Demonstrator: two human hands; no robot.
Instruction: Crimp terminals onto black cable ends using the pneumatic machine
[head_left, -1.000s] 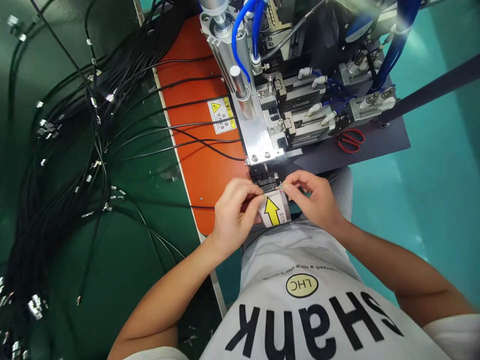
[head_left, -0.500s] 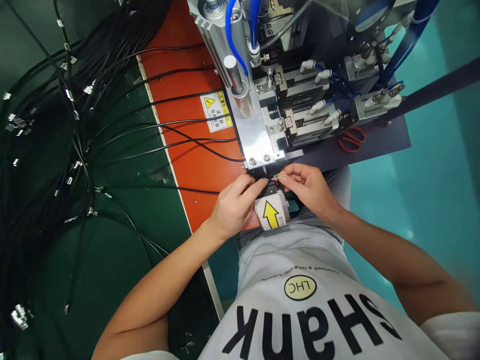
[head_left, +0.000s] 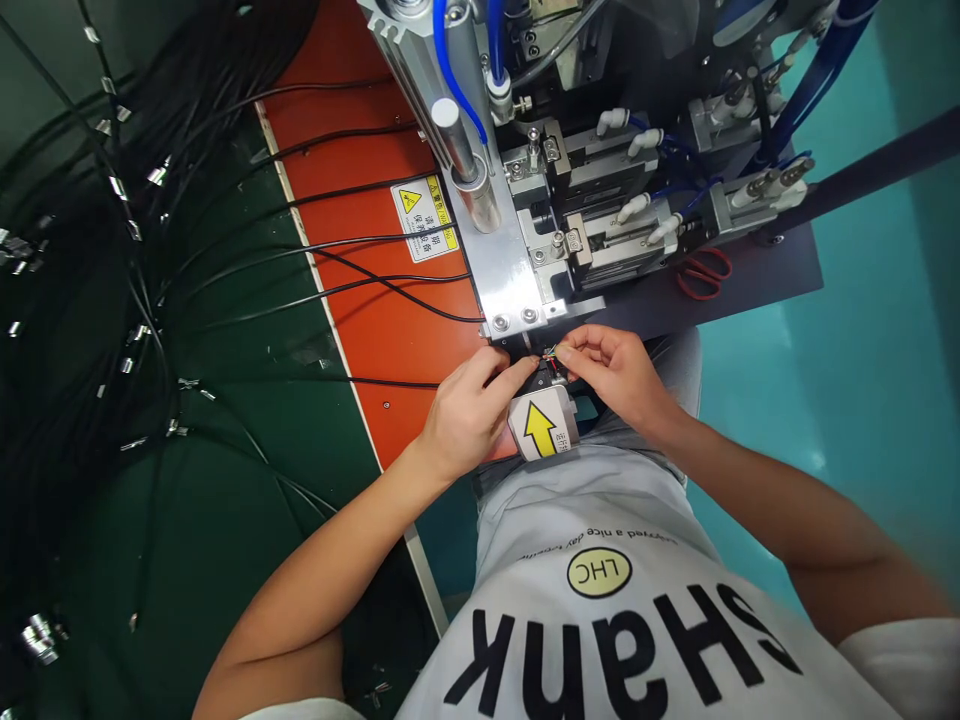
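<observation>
My left hand (head_left: pixel 469 408) is closed on a black cable (head_left: pixel 390 382), which runs in from the left and disappears under the palm. Thin coloured wires (head_left: pixel 551 354) show between the two hands, just past my left thumb tip. My right hand (head_left: pixel 611 370) pinches these wires between thumb and forefinger. Both hands are at the front end of a metal machine (head_left: pixel 510 285). Right below the fingertips sits a pale block with a yellow arrow (head_left: pixel 540 425). The exact wire ends are too small to make out.
Several black cables (head_left: pixel 352 185) lie across the orange plate (head_left: pixel 405 345). A large bundle of black cables (head_left: pixel 172 150) with shiny connectors covers the green mat (head_left: pixel 247 560). Red-handled scissors (head_left: pixel 705 274) lie right of the machine. Blue air tubes (head_left: pixel 810 100) rise behind it.
The view has shifted slightly, so the cables and machine sit a little further left. Both hands keep nearly the same position, with small finger movements at the wires.
</observation>
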